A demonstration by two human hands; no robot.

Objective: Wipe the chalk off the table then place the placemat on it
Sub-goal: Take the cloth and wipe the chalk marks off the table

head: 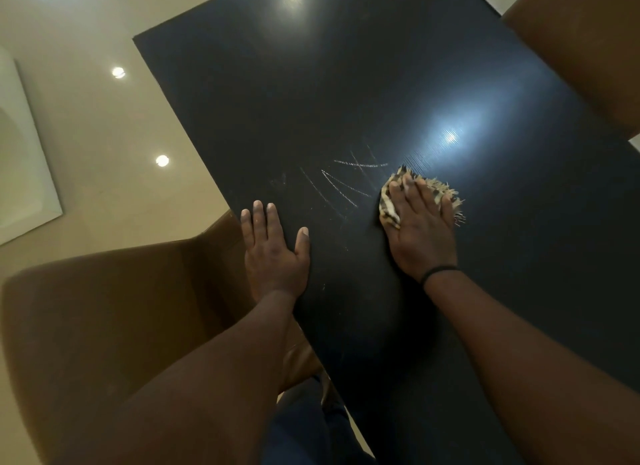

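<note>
White chalk lines (341, 184) cross the near middle of the glossy black table (346, 84). My right hand (420, 225) presses flat, fingers straight, on a frayed tan and black patterned cloth (389, 205) just right of the chalk. My left hand (273, 250) lies flat with fingers spread on the table's left edge, below and left of the marks. No placemat is in view.
A brown upholstered chair (114, 309) stands at the table's left side, under my left arm. A second brown chair (585, 49) is at the far right. Glossy beige floor (104, 118) lies to the left, with a white panel (24, 160) at the left edge.
</note>
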